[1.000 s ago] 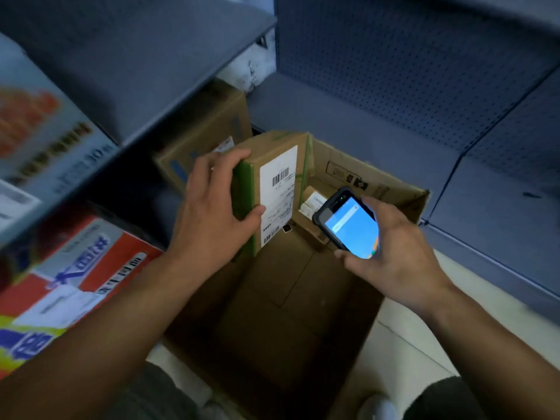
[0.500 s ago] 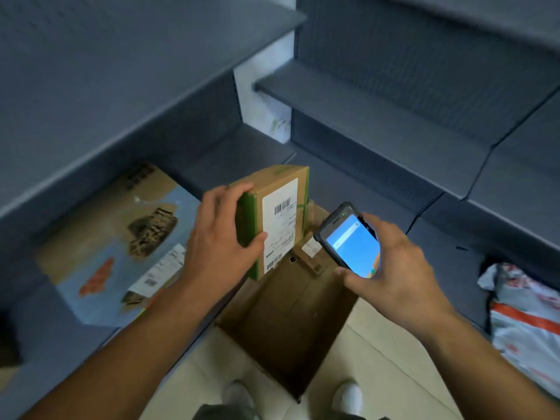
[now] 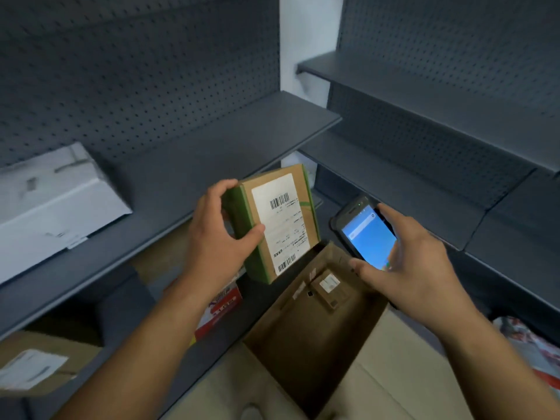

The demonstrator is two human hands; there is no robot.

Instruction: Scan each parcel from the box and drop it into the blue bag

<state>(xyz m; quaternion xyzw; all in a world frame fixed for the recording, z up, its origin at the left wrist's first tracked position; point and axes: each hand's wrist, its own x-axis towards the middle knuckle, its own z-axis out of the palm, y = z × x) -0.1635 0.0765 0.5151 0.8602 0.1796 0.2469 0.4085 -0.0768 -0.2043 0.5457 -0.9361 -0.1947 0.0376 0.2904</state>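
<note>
Hands hover above an open brown cardboard box (image 3: 303,353) that stands on the pale floor between grey metal shelving units. The left hand (image 3: 216,241) grasps a small brown cardboard parcel with green tape along its edges (image 3: 281,219), with the thumb curled over the front face and the fingers wrapped round the top corner and back. The parcel is held in the air, tilted, over the box's far left corner. Its white shipping label (image 3: 283,225), printed with two barcodes, is turned toward the camera.

The right hand (image 3: 406,268) clutches a dark handheld scanner with a lit blue screen (image 3: 365,234), a fingertip on its upper edge and the thumb at its lower edge. The scanner sits just beside the parcel on its right, not touching it.

Inside the box, near its far wall, lies one smaller brown parcel with a white label (image 3: 328,287).

On the left grey shelf (image 3: 197,153) rests a white rectangular carton (image 3: 51,207), somewhat blurred. Lower down are a red and white printed pack (image 3: 222,307), partly hidden by the left forearm, and a brown carton with a white label (image 3: 36,365) at the lower left edge. A red and white plastic mailer (image 3: 536,350) shows at the right edge.
</note>
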